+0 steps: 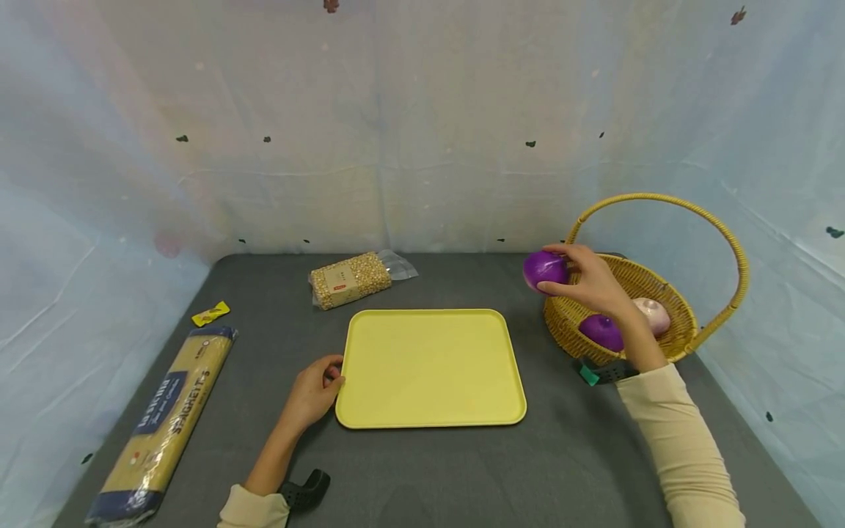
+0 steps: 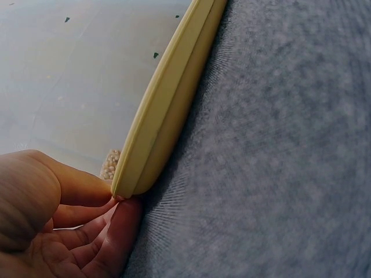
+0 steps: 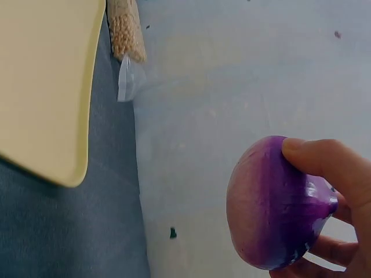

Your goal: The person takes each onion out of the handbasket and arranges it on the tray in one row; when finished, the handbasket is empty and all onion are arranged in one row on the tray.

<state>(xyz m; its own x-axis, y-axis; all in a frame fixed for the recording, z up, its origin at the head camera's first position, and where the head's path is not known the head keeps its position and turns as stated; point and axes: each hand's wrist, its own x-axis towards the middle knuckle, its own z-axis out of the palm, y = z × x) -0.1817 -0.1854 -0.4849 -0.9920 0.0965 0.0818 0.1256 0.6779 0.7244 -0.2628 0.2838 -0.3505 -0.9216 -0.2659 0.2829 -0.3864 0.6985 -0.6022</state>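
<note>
Over the right side of the tabletop (image 1: 561,462), right hand (image 1: 592,282) grips purple onion (image 1: 545,271) near left rim of wicker basket (image 1: 561,330); second onion (image 1: 601,332) and pale bulb (image 1: 653,315) inside. Left hand (image 1: 314,391) pinches left edge of yellow tray (image 1: 429,367), centre; kernel bag (image 1: 353,279) beyond.

At the frame's lower left I see a spaghetti pack (image 1: 165,422) slanting along the grey bench (image 1: 422,477), a small yellow packet (image 1: 211,314) by its upper end; just left of centre lies a kernel bag (image 1: 350,280), before a pale sheet (image 1: 436,147).
</note>
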